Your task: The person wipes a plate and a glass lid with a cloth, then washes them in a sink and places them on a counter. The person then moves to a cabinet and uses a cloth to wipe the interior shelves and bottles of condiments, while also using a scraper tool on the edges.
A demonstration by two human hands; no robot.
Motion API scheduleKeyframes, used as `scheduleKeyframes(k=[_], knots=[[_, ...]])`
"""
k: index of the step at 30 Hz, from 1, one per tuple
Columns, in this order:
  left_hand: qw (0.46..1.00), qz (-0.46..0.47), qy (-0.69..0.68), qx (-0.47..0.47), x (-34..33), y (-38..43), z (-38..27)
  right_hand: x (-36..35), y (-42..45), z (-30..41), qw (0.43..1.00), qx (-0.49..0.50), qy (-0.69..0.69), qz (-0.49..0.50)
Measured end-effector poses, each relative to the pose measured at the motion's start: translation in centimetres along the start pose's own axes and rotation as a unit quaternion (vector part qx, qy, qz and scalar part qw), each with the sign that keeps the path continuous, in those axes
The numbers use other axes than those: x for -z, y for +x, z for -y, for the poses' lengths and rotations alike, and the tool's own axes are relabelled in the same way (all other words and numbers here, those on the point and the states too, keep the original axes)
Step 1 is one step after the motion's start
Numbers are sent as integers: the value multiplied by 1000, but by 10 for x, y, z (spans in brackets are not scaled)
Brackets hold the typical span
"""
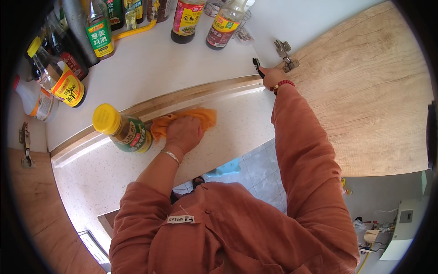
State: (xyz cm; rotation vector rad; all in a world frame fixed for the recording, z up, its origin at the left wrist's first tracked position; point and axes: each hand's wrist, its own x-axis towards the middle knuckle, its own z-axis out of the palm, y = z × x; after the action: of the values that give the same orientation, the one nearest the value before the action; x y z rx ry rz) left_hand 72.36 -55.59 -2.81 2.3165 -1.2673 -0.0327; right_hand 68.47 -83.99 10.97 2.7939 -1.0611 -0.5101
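Note:
My left hand [184, 133] presses down on a bunched orange cloth [205, 116] on the speckled white countertop [239, 116], close to the cabinet's wooden lower edge [147, 106]. Just left of the cloth stands a green-labelled glass bottle [131, 135] with a yellow cap. My right hand [273, 77], with a red bead bracelet at the wrist, is at the right end of the cabinet opening. It grips a small black object [258, 65] whose kind I cannot make out. Beside that hand is a metal hinge [285, 56].
Several sauce and cooking-wine bottles [101, 37] crowd the left of the white cabinet shelf [143, 68]. Two soy sauce bottles [187, 20] stand farther right, near a small plastic bag [244, 35]. A wooden door [356, 92] hangs open at right, another [41, 205] at left. A blue stool [226, 167] is below.

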Motion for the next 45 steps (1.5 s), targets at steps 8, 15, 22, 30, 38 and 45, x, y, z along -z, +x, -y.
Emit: scheduleKeyframes(k=[8, 15, 22, 30, 38, 45], knots=[[1000, -19, 2, -13, 3, 2, -4, -18, -2, -25, 993, -9, 112, -38], [1000, -7, -4, -1, 4, 2, -4, -43, -12, -16, 984, 79, 92, -129], [1000, 5, 0, 12, 4, 2, -4, -65, -16, -8, 977, -70, 168, -111], [1000, 0, 7, -5, 2, 2, -2, -57, -28, -3, 985, -107, 91, -96], [1000, -23, 7, -13, 2, -1, -3, -63, -36, -4, 982, -114, 127, -86], [1000, -12, -3, -10, 1, 2, 1, -29, -52, -2, 907, -124, 402, 16]])
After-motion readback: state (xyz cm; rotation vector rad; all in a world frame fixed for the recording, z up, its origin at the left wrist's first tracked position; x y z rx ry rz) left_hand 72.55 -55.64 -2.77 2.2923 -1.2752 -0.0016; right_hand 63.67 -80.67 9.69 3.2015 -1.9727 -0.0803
